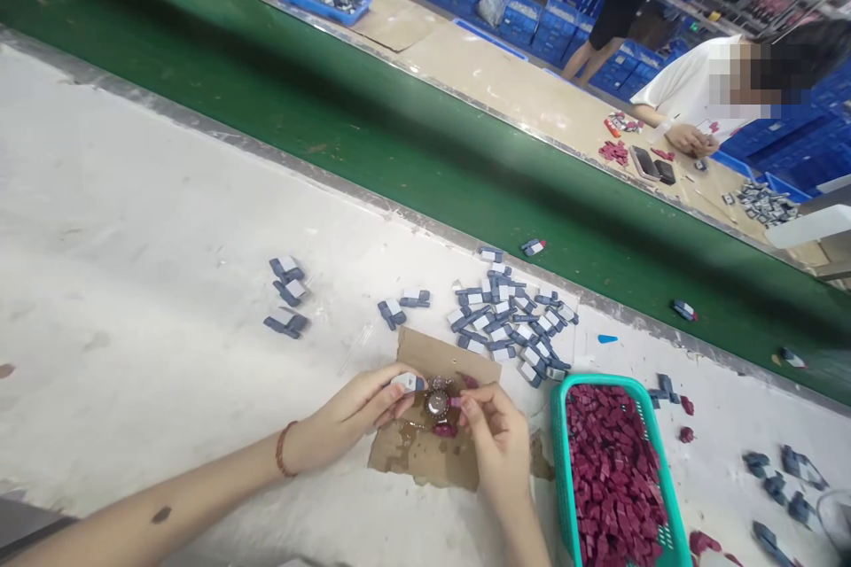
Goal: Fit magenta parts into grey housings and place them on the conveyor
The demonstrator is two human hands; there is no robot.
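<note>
My left hand is closed on a small blue-grey plastic part with a pale face, held over the left edge of a stained cardboard piece. Between thumb and fingers, my right hand pinches a small pink piece. That piece is beside a round container with a shiny top, which stands on the cardboard. A dark red piece lies just in front of the container. Just beyond the cardboard is a pile of similar blue-grey parts.
A green basket full of dark red pieces stands at right. More blue-grey parts lie at left and far right. Behind the table edge runs a green conveyor belt carrying a few parts. Across it, people work at a bench.
</note>
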